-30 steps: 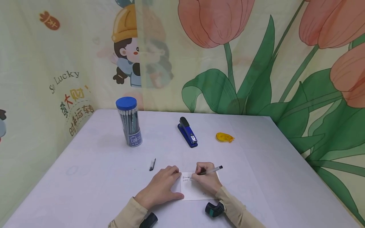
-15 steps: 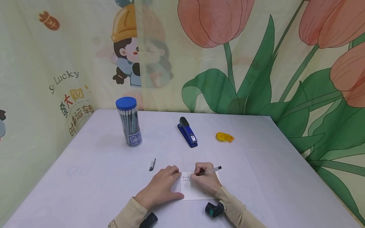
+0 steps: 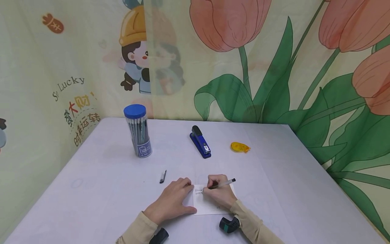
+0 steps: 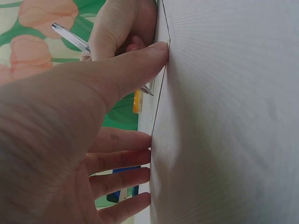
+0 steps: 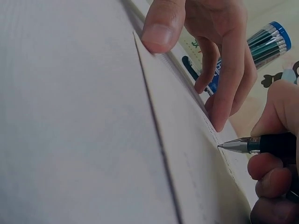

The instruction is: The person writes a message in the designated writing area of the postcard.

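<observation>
A white sheet of paper (image 3: 207, 206) lies on the table, with small dark handwriting near its upper left corner. My right hand (image 3: 221, 194) pinches a pen (image 3: 226, 183) between thumb and fingers, and the right wrist view shows its metal tip (image 5: 233, 145) at the paper's surface. Along the left edge of the paper rests my left hand (image 3: 172, 199), thumb and fingertips touching it, fingers spread and mostly straight. The pen's black cap (image 3: 163, 176) lies apart, above the left hand. The right hand hides part of the sheet.
Behind stands a clear tub of pencils (image 3: 138, 132) with a blue lid. A blue stapler (image 3: 200, 142) lies at the back middle. To its right is a yellow correction tape (image 3: 240, 147). A printed curtain hangs behind the white table (image 3: 100, 189).
My right hand has shifted slightly left with the pen, and the pen's top end has moved left too. The left hand and the paper stay put.
</observation>
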Action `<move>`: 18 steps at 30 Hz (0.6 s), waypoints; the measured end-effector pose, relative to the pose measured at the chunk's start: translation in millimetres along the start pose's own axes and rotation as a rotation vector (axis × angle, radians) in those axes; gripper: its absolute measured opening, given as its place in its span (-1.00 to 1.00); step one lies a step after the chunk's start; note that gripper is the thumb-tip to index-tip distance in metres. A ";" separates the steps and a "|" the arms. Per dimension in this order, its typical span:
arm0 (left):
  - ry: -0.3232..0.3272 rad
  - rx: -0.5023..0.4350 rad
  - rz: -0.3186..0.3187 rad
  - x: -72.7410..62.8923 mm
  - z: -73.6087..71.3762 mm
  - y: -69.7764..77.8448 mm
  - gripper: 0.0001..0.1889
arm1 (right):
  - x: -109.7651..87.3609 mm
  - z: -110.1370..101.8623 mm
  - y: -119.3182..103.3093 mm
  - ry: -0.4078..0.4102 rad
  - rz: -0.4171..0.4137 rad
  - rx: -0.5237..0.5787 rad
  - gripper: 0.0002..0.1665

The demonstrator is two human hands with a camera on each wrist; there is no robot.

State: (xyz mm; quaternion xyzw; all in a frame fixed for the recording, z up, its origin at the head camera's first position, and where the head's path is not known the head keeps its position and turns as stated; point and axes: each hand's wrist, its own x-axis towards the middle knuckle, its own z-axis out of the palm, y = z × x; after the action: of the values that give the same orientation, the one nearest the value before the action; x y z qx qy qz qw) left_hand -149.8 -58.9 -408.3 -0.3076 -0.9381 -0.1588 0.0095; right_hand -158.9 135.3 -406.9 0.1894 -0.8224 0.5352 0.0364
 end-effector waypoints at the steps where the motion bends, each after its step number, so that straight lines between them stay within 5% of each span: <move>1: 0.000 0.000 0.000 0.1 0.2 0.0 -0.26 | 0.0 0.1 -0.1 0.001 0.003 -0.003 -0.78; 18: 0.015 0.002 0.021 -0.4 2.3 -1.5 -0.28 | -0.4 0.2 -1.9 0.006 0.026 -0.009 -0.79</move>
State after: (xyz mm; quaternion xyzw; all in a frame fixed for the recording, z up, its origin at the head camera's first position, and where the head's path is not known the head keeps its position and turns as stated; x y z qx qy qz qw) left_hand -150.2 -59.6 -411.0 -0.3162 -0.9350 -0.1597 0.0184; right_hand -157.8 134.5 -405.4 0.1769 -0.8272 0.5323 0.0326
